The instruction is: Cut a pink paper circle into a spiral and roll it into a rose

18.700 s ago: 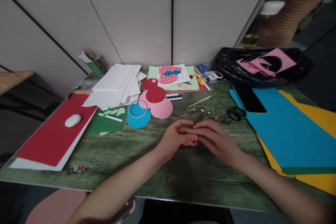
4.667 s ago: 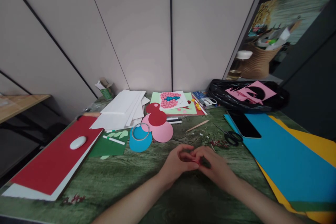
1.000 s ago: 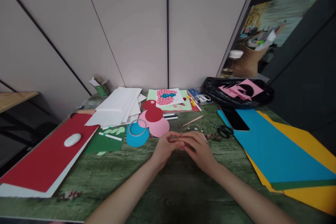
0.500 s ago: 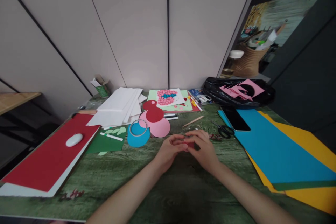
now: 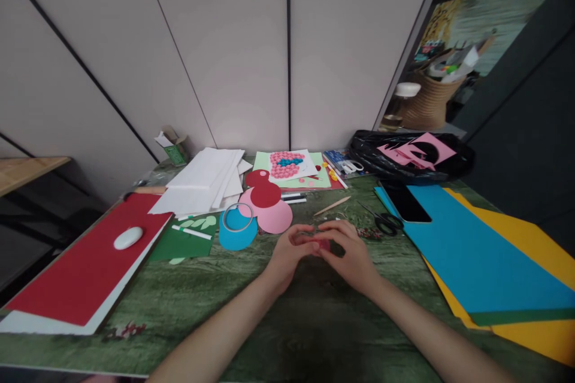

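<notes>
Grey panels back the green counter; above it I see left hand and right hand together, curled, both grips pinching one small pink piece.

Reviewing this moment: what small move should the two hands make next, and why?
Probably a slight turn of the small pink piece, bringing more of it into view. The left hand and right hand meet around it and cover most of it, so its shape cannot be checked from here.
</notes>
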Tool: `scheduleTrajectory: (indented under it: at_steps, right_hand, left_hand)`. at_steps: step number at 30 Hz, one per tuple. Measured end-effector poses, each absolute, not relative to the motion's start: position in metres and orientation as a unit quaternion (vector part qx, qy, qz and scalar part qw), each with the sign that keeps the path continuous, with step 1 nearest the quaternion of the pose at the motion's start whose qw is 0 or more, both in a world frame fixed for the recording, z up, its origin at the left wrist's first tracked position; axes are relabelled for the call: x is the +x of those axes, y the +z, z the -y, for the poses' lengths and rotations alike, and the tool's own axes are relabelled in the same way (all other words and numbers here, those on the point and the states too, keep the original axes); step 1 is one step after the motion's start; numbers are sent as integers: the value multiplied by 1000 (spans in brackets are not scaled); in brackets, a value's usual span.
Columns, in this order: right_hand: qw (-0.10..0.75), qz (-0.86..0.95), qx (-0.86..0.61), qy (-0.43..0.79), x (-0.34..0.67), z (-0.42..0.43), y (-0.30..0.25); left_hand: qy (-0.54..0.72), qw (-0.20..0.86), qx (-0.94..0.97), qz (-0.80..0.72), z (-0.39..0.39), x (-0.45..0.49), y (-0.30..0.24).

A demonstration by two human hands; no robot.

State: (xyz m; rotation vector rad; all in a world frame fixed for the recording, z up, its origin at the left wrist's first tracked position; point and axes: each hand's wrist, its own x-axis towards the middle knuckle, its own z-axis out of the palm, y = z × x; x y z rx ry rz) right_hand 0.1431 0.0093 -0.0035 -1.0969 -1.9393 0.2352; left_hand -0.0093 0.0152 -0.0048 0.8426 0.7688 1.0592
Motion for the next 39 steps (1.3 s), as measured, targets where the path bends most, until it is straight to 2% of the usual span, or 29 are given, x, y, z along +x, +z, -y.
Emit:
scheduleTrajectory:
  at_steps: [5,13,16,21,26,39]
  right_hand:
    - [418,798,-419,118,145,-12,-2]
    - [330,851,-374,161,153,-16,4]
    - [334,843,-391,160,154,-16,6]
    - [388,806,-422,144,151,-13,7]
    - [425,791,-424,120,145,-7,3]
    - [398,819,-394,123,154,-9,8]
  left_hand:
    - [448,699,431,-353,-21,-15,-1]
    - [303,686,558,-356,-33,-29,2]
    - [327,701,528,-352,-28,-24,3]
    - [440,726,418,-325,-12,-7,-2]
    - [472,755,328,-315,1,3,-8]
    - [458,714,406,-339,-11,-11,4]
